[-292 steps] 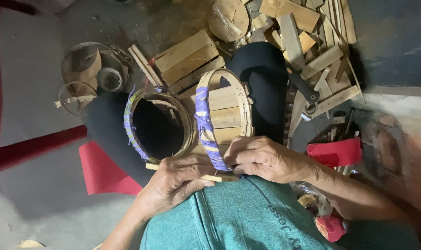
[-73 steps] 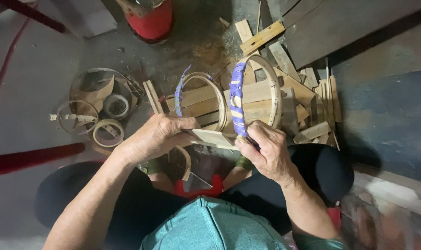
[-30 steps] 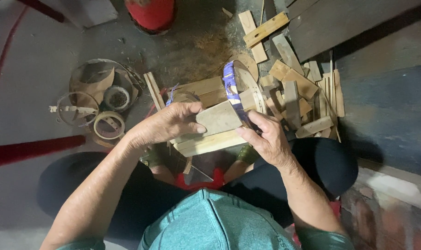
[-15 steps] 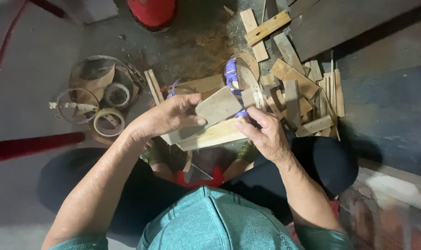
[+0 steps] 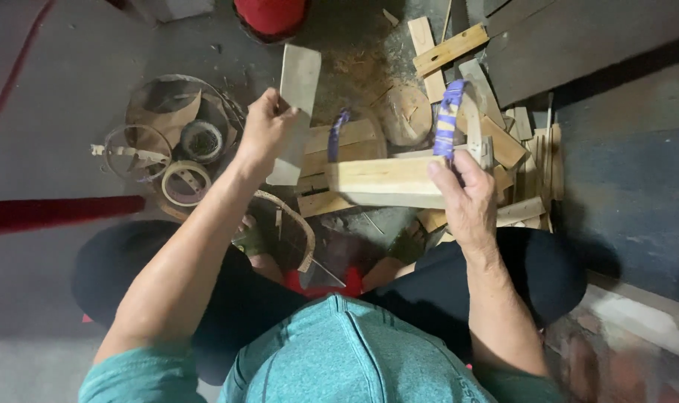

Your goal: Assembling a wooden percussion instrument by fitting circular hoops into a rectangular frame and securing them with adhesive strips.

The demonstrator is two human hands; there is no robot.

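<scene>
head view, left hand: the left hand (image 5: 263,128) is raised over the floor, fingers pinched shut on a thin flat wooden slat (image 5: 295,112); the grip sits at the slat's left edge near its middle, so the slat stands on end and sticks out above and below the hand.
head view, right hand: the right hand (image 5: 466,195) is closed over the right end of a thick pale wooden block (image 5: 388,177), thumb on top; the block lies level and runs out leftward from the palm.
hoop at the right hand: a bent wooden hoop wrapped in blue-and-white tape (image 5: 453,119) rises just above the right-hand fingers, at the block's right end; whether the fingers also clamp it i cannot tell.
second hoop: a smaller taped hoop (image 5: 341,134) stands behind the block's left part, between the two hands.
slat to block: the slat's lower end is close to the block's left end, just apart.
under the hands: a curved wooden strip (image 5: 298,227) lies by the knees, dark trousers either side.
right of the work: a heap of wood offcuts (image 5: 518,160) crowds behind and beside the right hand.
left of the work: a round wire basket (image 5: 176,112) with tape rolls (image 5: 185,181) sits well apart from the left hand.
far edge: a red bucket (image 5: 271,15) stands beyond the slat's top; a red pole (image 5: 55,212) lies at the left.
</scene>
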